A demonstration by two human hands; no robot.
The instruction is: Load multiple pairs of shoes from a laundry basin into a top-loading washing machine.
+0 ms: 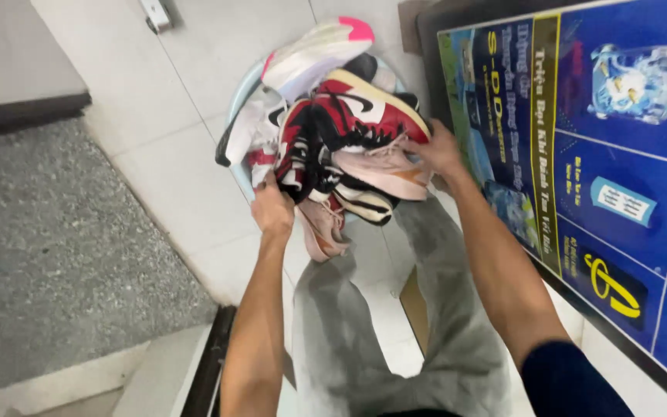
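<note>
A pale blue basin (239, 86) is heaped with several sneakers: a white one with a pink heel (314, 52) on top, red, black and white high-tops (349, 112) in the middle, pinkish ones (380, 171) lower down. My left hand (272, 208) grips the basin's near left edge under the shoes. On the right side, my right hand (438, 150) holds the basin next to the red sneaker. The rim is mostly hidden by the shoes. The load is held above the floor in front of my grey trousers (395, 324).
White floor tiles (171, 177) lie under the load, with a rough grey stone strip (48, 247) to the left. A large blue printed panel (604, 154) in a dark frame stands close on the right. A dark metal rail (206, 371) runs at lower left.
</note>
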